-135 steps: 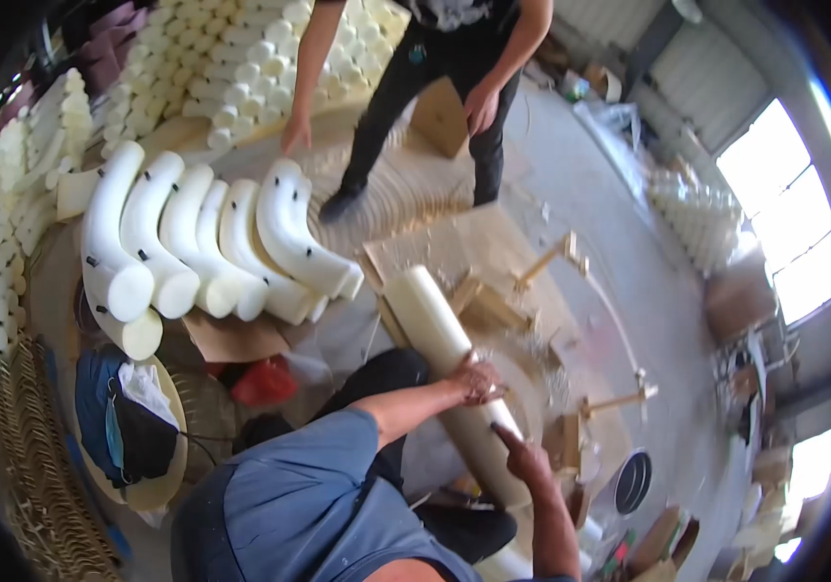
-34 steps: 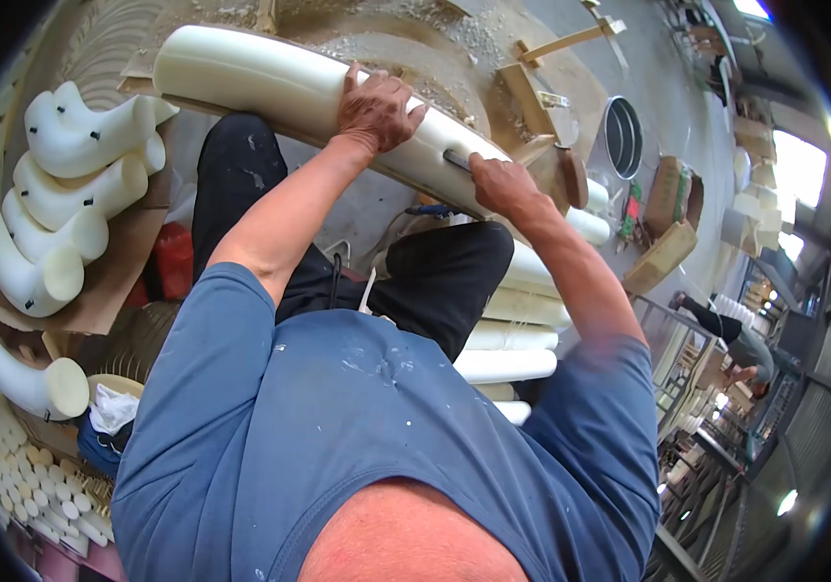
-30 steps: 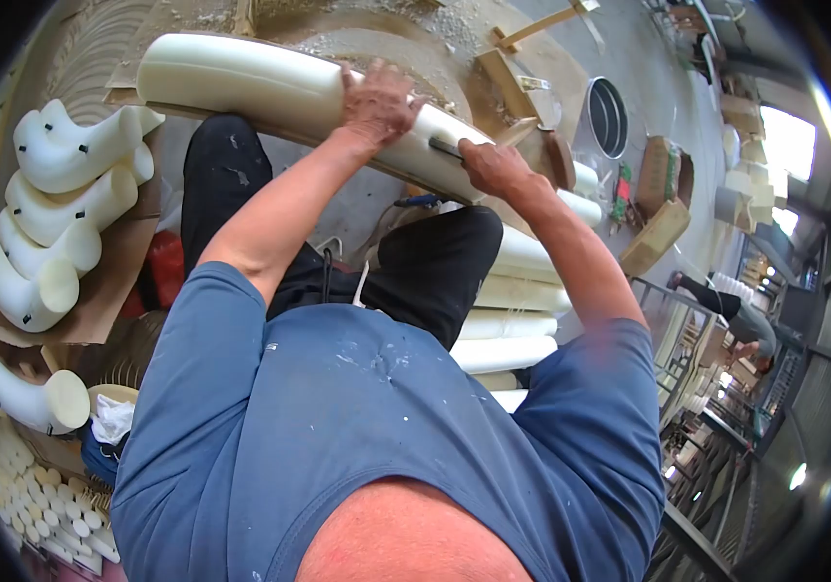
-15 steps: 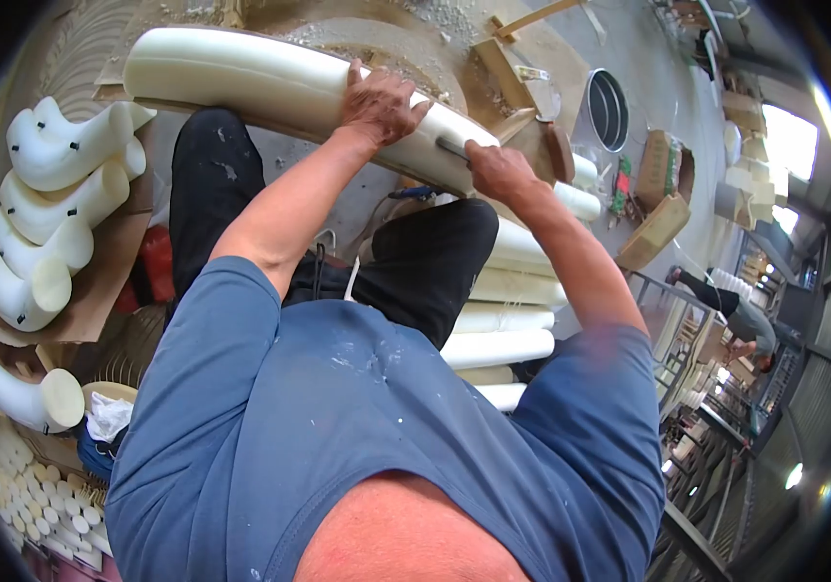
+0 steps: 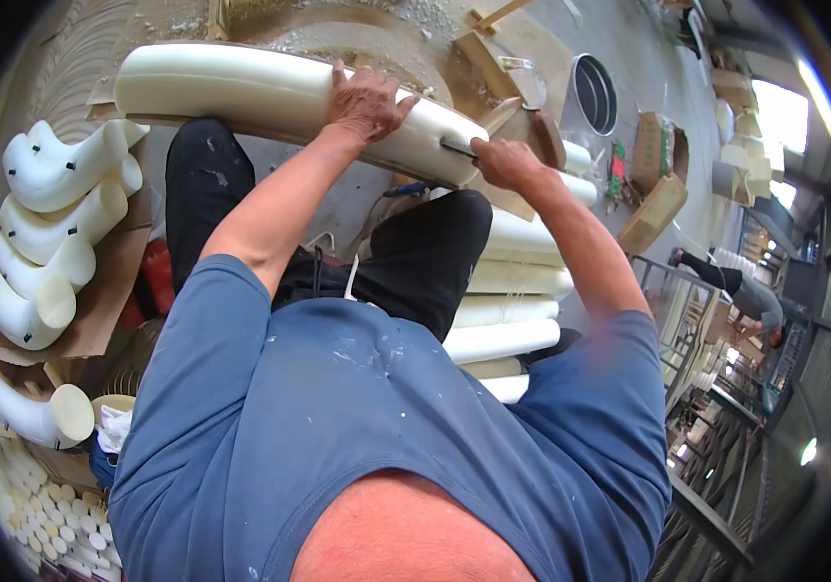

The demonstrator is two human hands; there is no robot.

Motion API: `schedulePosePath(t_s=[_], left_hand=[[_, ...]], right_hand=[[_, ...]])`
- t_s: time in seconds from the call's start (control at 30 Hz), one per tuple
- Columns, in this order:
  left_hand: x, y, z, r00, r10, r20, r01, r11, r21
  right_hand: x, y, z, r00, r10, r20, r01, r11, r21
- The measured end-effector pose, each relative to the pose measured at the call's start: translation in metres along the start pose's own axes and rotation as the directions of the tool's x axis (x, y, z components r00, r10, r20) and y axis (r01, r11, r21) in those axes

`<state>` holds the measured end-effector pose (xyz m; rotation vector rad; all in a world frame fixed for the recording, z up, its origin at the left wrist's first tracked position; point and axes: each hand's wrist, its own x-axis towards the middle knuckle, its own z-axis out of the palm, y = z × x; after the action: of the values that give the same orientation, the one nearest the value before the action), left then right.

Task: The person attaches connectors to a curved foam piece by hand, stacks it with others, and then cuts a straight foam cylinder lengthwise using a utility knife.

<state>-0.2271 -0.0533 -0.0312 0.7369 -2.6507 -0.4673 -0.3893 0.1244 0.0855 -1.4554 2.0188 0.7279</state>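
Observation:
A long, gently curved cream-white piece (image 5: 231, 85) lies across in front of my knees, with a thin brown board along its lower edge. My left hand (image 5: 369, 103) rests on top of it near the middle, fingers spread over the surface. Closed round a thin dark tool (image 5: 458, 147), my right hand (image 5: 511, 163) is near the piece's right end. The tool's tip meets the white surface there. The tool's handle is hidden inside the fist.
Curved white pieces with black clips (image 5: 66, 218) are stacked on cardboard at left. Several white cylinders (image 5: 503, 339) lie beside my right knee. Beyond are a wooden jig (image 5: 488, 73), a round metal ring (image 5: 595, 94) and an open carton (image 5: 656, 155). Another person (image 5: 753, 296) bends far right.
The view has swung down from the stacks and the standing person. My right hand now holds the tool against the piece. Lately the piece and both hands have shifted slightly in view.

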Motion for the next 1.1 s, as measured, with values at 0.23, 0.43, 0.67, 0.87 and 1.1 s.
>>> schedulePosePath(t_s=[0.23,0.43,0.67,0.87,1.1], left_hand=[[-0.026,0.01,-0.015,0.926,0.314,0.208,-0.346,0.927,0.141],[-0.024,0.012,-0.014,0.923,0.273,0.27,-0.32,0.936,0.148],[-0.019,0.009,-0.009,0.921,0.289,0.262,-0.333,0.932,0.142],[-0.02,0.013,-0.013,0.92,0.26,0.293,-0.298,0.95,0.09],[-0.02,0.012,-0.013,0.919,0.263,0.294,-0.303,0.948,0.099]], right_hand=[[-0.054,0.008,-0.038,1.0,0.031,-0.003,-0.031,0.998,-0.05],[-0.035,0.01,-0.006,0.998,0.025,-0.054,-0.024,1.0,0.009],[-0.045,0.026,-0.026,1.0,0.006,-0.001,-0.006,1.0,-0.028],[-0.018,0.014,0.014,0.998,0.052,-0.025,-0.053,0.996,-0.065],[-0.049,0.041,-0.002,0.996,0.003,-0.086,-0.006,0.999,-0.038]])
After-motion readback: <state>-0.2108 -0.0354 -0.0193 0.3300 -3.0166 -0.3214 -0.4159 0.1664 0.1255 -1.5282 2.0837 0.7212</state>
